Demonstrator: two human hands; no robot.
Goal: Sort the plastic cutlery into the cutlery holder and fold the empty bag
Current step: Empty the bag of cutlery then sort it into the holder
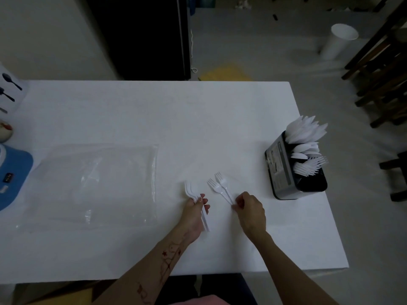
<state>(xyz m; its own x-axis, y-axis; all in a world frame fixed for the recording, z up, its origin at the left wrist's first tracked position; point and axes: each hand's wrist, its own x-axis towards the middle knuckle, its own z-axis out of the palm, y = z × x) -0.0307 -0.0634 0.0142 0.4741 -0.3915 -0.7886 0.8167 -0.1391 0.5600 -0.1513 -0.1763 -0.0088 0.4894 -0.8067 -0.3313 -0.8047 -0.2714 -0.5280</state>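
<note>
A white desk (132, 111) carries everything, and the holder (286, 172) serves as the landmark: a dark box standing near the desk's right edge. It already has white cutlery upright in it, knives (306, 129) in the far compartment, spoons (305, 150) in the middle, forks (308, 166) in the near one, heads up.

Left of the holder and a little nearer the person, two loose forks (221, 188) lie on the desk side by side, tines pointing away. The right hand (250, 209) is just beyond their handle ends, its fingers curled and pinching the tips of those handles. Further left of the holder, the left hand (196, 209) grips a small stack of forks (193, 194) by the handles, fingers wrapped round them, tines curving up and away.

The clear bag (94, 186) lies flat and unfolded well to the left of the holder, on the other side of both hands. Whether anything remains inside it cannot be told.

Farthest from the holder, at the desk's left edge, sits a blue object (15, 170). A white cup (338, 41) stands on the floor beyond the holder.
</note>
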